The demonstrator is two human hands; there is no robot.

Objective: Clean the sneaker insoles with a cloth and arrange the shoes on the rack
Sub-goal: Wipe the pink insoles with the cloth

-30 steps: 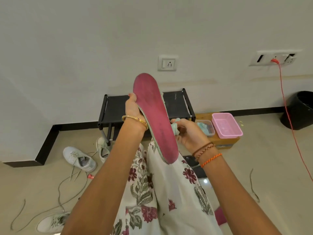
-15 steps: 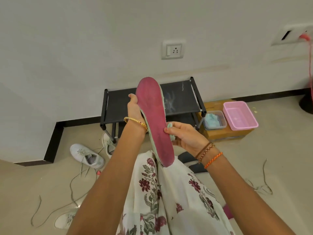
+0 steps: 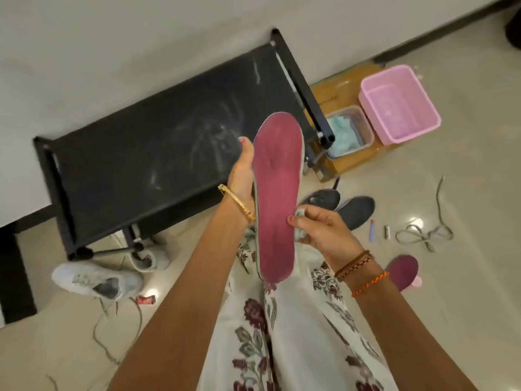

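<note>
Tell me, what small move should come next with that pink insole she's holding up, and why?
Probably a wipe down the magenta foam insole. The left hand holds it upright by its edge, and the right hand already pinches the pale green cloth against its lower half, so sliding the cloth toward the heel looks the natural next stroke.

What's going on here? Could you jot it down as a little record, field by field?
Activity: wiping a shoe insole
Left hand: grips the long magenta foam insole, held up on end
Right hand: pinches a small pale-green cloth against the insole's edge
Black fabric-topped shoe rack: nothing on its top shelf
On the floor: white lace-up sneakers, second magenta insole, loose grey laces
</note>
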